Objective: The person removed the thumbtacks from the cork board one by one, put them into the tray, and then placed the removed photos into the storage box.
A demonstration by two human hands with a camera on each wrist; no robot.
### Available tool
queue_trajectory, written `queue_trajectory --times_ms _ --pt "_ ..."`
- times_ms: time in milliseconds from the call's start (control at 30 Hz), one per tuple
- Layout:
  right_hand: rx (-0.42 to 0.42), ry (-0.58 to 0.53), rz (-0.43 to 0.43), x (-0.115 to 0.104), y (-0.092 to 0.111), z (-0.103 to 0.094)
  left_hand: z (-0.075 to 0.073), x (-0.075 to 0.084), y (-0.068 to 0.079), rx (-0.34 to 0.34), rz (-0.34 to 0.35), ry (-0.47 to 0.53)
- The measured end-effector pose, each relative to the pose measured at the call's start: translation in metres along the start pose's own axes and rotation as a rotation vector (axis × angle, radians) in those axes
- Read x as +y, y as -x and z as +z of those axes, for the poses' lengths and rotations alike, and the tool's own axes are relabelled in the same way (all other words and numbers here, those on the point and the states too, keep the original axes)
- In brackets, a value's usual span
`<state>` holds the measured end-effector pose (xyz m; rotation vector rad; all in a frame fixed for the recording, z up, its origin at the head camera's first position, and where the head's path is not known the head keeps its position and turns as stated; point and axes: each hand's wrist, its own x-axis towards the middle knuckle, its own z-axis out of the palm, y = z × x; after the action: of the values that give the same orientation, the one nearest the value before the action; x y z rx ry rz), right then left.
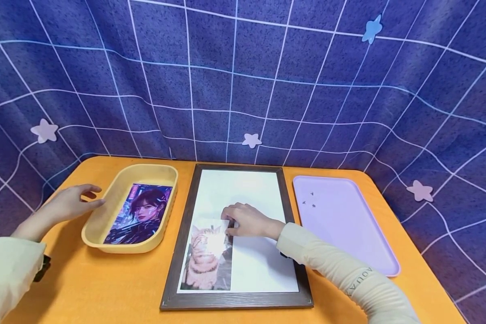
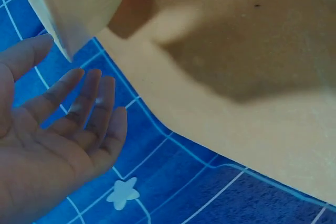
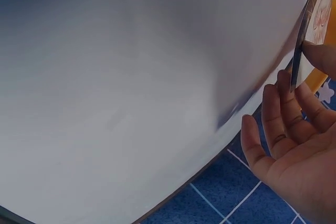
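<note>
My right hand [image 1: 248, 219] pinches the upper right edge of a glossy cat picture [image 1: 202, 270], which stands over the left lower part of a white board in a dark frame [image 1: 235, 300]. In the right wrist view, the picture's edge [image 3: 297, 59] is between my thumb and fingers, lifted off the white surface. My left hand [image 1: 69, 206] is beside the left rim of a yellow basket [image 1: 141, 247], fingers loosely bent and holding nothing. Inside the basket lies a purple picture of an armed figure [image 1: 146, 213]. Glare hides part of the cat.
To the right of the frame lies a lilac tray [image 1: 348, 229] with several tiny dark pieces [image 1: 313, 205], too small to identify. All stand on an orange tabletop [image 1: 77, 279]. A blue gridded curtain [image 1: 210, 81] with star shapes hangs behind.
</note>
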<state>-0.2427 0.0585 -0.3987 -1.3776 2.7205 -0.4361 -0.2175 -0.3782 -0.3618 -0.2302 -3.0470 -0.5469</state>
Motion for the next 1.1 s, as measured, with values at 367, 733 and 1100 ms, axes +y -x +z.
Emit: queue_trajectory --times_ms 367,733,1100 --pt "0.02 -0.095 -0.007 0.0 0.002 -0.003 -0.002 -0.008 -0.001 -0.146 -0.05 0.146" --pt "0.03 -0.128 -0.005 0.003 0.002 -0.001 -0.006 -0.011 -0.005 -0.31 -0.182 0.393" --pt "0.077 -0.233 -0.044 0.004 -0.001 -0.007 -0.005 -0.008 -0.006 -0.325 -0.221 0.488"
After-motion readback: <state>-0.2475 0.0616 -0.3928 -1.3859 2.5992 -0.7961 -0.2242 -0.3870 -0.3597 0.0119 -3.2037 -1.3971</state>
